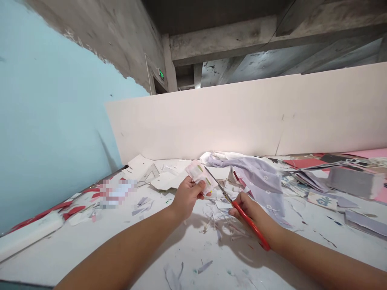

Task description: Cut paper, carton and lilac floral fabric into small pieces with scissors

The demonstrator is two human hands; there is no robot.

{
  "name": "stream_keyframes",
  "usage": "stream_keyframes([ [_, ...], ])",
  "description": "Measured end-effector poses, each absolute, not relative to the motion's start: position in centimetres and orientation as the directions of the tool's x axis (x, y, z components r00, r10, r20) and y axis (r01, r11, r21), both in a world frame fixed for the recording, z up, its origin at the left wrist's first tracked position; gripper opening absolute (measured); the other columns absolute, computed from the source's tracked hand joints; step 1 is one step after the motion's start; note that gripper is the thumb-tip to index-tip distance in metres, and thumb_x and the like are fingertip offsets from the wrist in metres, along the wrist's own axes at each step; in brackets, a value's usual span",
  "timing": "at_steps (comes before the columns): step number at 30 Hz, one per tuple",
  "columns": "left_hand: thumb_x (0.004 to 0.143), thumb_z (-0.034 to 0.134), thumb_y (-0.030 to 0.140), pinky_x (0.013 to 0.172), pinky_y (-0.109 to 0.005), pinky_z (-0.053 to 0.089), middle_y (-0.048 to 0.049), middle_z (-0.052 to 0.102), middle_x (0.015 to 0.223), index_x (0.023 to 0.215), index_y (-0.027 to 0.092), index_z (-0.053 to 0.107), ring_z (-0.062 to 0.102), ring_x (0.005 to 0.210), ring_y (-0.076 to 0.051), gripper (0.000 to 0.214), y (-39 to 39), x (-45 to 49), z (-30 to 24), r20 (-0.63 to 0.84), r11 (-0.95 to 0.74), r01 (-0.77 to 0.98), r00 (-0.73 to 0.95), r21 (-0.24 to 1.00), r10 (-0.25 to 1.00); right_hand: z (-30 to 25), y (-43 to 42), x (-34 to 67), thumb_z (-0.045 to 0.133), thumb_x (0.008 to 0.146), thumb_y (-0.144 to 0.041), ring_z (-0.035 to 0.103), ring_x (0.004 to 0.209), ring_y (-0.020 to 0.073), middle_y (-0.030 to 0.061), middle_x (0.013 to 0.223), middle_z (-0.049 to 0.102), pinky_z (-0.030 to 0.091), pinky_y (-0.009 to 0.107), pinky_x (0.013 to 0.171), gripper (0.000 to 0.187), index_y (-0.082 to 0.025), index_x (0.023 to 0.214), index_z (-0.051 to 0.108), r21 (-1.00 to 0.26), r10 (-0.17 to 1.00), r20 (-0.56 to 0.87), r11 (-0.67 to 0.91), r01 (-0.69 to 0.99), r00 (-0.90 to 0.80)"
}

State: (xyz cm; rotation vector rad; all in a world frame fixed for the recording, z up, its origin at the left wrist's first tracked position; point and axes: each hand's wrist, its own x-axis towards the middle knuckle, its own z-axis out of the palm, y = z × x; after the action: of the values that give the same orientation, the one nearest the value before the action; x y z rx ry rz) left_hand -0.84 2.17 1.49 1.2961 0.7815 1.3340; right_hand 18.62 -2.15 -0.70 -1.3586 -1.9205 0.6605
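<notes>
Between the thumb and fingers of my left hand [188,195] is a small piece of pinkish printed paper [198,173], held up above the table. My right hand [252,213] grips a pair of scissors [249,221] by the red handles. Their long metal blades point up and left, with the tips close to the paper's right edge. I cannot tell whether the blades touch it. Thin paper strips [217,225] lie scattered on the white table [145,245] below both hands.
A crumpled lavender cloth [260,177] lies behind my right hand. White card scraps [166,179] sit at the back. Grey folded pieces [347,181] and red sheets [305,163] are on the right, red scraps [74,211] on the left. A pale partition [229,121] borders the table's back.
</notes>
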Motion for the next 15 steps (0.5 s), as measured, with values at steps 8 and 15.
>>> stream_keyframes([
  [8, 0.067, 0.067, 0.038, 0.058, -0.024, 0.040, -0.0016, 0.061, 0.077, 0.091, 0.017, 0.053, 0.059, 0.062, -0.011, 0.035, 2.9, -1.1, 0.8, 0.247, -0.199, -0.301, 0.133, 0.933, 0.960, -1.4, -1.3, 19.3, 0.046, 0.080, -0.050, 0.037, 0.057, 0.0113, -0.0063, 0.067, 0.039, 0.036, 0.026, 0.055, 0.033, -0.024, 0.090, 0.028, -0.813, 0.924, 0.318, 0.381, 0.440, -0.213],
  [15, 0.068, 0.067, 0.039, 0.053, -0.023, 0.036, -0.0026, 0.062, 0.074, 0.090, 0.015, 0.055, 0.056, 0.057, -0.011, 0.035, 2.5, -1.1, 1.0, 0.246, -0.200, -0.249, 0.168, 0.948, 0.955, -1.0, -1.5, 19.8, 0.048, 0.078, -0.054, 0.043, 0.055, 0.0107, -0.0064, 0.070, 0.043, 0.043, 0.029, 0.058, 0.053, -0.025, 0.109, 0.017, -0.839, 0.908, 0.298, 0.396, 0.374, -0.294],
])
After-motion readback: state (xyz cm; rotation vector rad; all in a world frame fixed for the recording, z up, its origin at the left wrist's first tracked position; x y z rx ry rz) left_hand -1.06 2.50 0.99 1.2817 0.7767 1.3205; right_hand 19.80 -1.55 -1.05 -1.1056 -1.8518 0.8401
